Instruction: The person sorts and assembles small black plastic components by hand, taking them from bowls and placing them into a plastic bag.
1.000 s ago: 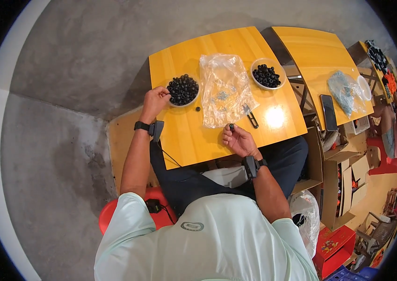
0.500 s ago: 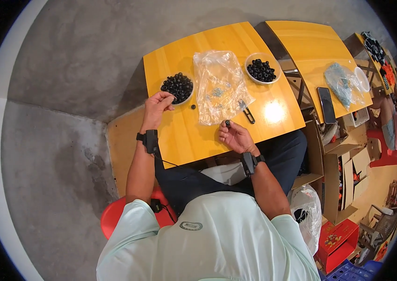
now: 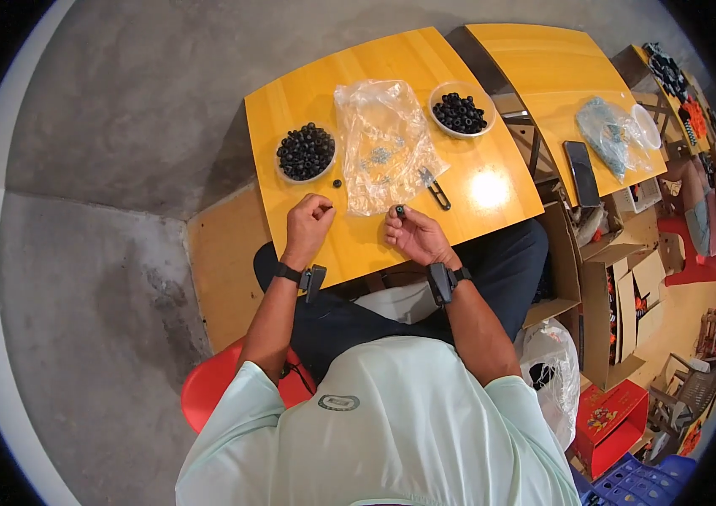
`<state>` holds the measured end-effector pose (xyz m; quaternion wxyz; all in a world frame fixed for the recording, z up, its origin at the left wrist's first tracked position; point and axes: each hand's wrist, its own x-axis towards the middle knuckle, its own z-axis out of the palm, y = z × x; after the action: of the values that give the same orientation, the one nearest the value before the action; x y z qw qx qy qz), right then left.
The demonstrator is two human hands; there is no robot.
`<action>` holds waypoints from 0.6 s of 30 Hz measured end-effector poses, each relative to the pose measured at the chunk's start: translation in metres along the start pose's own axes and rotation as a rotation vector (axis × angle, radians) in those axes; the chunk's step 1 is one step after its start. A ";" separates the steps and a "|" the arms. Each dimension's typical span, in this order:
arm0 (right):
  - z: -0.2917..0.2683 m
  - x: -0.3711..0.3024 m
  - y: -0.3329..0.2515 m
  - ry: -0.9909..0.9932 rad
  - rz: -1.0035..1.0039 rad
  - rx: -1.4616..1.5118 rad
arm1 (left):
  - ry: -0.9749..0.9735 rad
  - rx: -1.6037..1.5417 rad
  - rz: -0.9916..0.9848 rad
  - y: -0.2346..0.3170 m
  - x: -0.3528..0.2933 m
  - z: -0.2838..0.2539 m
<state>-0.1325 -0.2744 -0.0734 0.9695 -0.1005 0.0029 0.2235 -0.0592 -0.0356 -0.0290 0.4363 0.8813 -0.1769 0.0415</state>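
My left hand [image 3: 309, 229] is over the table's near edge, fingers pinched together; what they hold, if anything, is too small to make out. To its right, my right hand [image 3: 418, 236] grips a small black ring-like part [image 3: 400, 212] between thumb and fingertips. Beyond my left hand stands a clear round bowl [image 3: 282, 174] of black parts [image 3: 305, 152]. One loose black part [image 3: 337, 183] lies by that bowl. A clear plastic bag [image 3: 366, 105] lies flat with small silvery pieces [image 3: 381, 155] on it. Thread snips [image 3: 437, 192] with a black handle rest at its right corner.
A second clear bowl [image 3: 467, 132] of black parts stands at the far right of the yellow table [image 3: 290, 97]. On the neighbouring table [image 3: 535, 67] are a phone [image 3: 581, 174] and a bag of pale blue pieces [image 3: 607, 139]. Cardboard boxes [image 3: 607, 320] stand at right; another person sits beyond.
My left hand has drawn back from the left bowl toward me and nearer my right hand. My right hand still holds the black part. The whole view has shifted slightly.
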 end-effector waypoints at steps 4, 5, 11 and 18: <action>0.000 0.001 0.001 -0.003 0.004 0.001 | -0.051 -0.173 -0.185 -0.008 0.000 -0.006; 0.000 0.002 0.001 -0.008 0.004 0.001 | -0.067 -0.274 -0.285 -0.010 -0.001 -0.009; -0.001 0.000 0.001 -0.004 -0.002 0.010 | -0.038 -0.441 -0.380 -0.015 0.005 -0.011; 0.002 0.000 0.001 -0.004 -0.001 0.034 | -0.160 -0.453 -0.209 0.031 -0.005 -0.005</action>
<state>-0.1330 -0.2731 -0.0722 0.9712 -0.0838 0.0044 0.2229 -0.0742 -0.0474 -0.0037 0.6091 0.7751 -0.1235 -0.1143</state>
